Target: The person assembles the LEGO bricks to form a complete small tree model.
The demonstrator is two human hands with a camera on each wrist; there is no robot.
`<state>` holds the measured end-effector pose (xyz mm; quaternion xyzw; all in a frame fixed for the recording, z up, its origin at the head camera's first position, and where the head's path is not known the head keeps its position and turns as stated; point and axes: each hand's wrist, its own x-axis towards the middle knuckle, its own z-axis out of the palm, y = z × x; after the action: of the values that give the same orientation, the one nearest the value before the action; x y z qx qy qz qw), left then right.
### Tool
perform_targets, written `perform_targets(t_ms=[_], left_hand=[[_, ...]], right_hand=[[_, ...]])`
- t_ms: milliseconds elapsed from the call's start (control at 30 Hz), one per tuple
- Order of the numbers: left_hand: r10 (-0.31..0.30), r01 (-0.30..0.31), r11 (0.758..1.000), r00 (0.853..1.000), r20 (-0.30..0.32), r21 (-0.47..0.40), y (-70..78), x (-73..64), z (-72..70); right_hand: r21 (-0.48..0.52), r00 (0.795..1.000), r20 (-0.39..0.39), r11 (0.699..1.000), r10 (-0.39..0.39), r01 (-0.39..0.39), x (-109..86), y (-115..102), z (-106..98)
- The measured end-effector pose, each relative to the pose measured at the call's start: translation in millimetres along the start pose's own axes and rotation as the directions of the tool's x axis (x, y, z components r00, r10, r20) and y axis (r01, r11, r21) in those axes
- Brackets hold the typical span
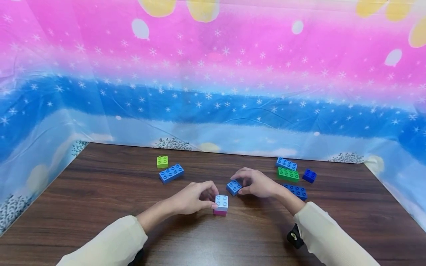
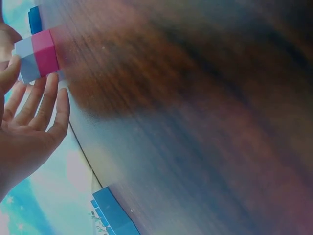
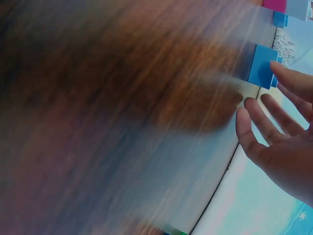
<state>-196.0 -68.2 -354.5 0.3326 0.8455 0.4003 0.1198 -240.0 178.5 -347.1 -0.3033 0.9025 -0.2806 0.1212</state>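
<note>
In the head view, a pale bluish-white toy building brick (image 1: 221, 202) sits on top of a pink brick (image 1: 220, 213), both square. My left hand (image 1: 193, 197) pinches this small stack from the left, its thumb at the near side; the left wrist view shows the fingers (image 2: 46, 103) spread beside it. Just beyond, to the right, a square blue brick (image 1: 233, 187) rests on the table, studs up. My right hand (image 1: 257, 183) holds it between thumb and index finger. In the right wrist view the thumb (image 3: 291, 78) touches the blue brick's side while the other fingers extend past it.
At back left lie a lime green brick (image 1: 162, 162) and a long blue brick (image 1: 171, 173). Around the right forearm are a light blue brick (image 1: 286, 163), a green brick (image 1: 288, 174), a small dark blue brick (image 1: 309, 176) and a long dark blue brick (image 1: 295, 191). A patterned cloth (image 1: 213, 107) borders the wooden table.
</note>
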Motion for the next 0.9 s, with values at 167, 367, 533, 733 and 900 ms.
perform_targets(t_ms=[167,367,533,733,900], left_hand=[[0.011,-0.011,1.0,1.0,-0.008,0.009,-1.1,0.6,1.2],[0.019,-0.018,1.0,1.0,-0.013,0.009,-1.7,0.7,1.8],[0.021,-0.021,1.0,1.0,-0.016,0.013,-1.8,0.6,2.2],[0.021,-0.021,1.0,1.0,-0.018,0.011,-2.1,0.2,2.5],[0.024,-0.024,1.0,0.999,-0.022,0.004,-2.2,-0.1,2.9]], right_hand=[[-0.028,1.0,-0.008,0.999,-0.025,0.025,1.2,2,3],[-0.044,1.0,-0.016,0.999,-0.004,0.003,-1.0,2,4],[-0.048,1.0,-0.02,0.999,0.015,-0.016,-4.7,3,5],[-0.023,1.0,-0.022,1.0,0.021,-0.021,-12.6,-1,2],[0.009,0.999,-0.037,1.0,-0.008,0.008,-22.7,-12,-6]])
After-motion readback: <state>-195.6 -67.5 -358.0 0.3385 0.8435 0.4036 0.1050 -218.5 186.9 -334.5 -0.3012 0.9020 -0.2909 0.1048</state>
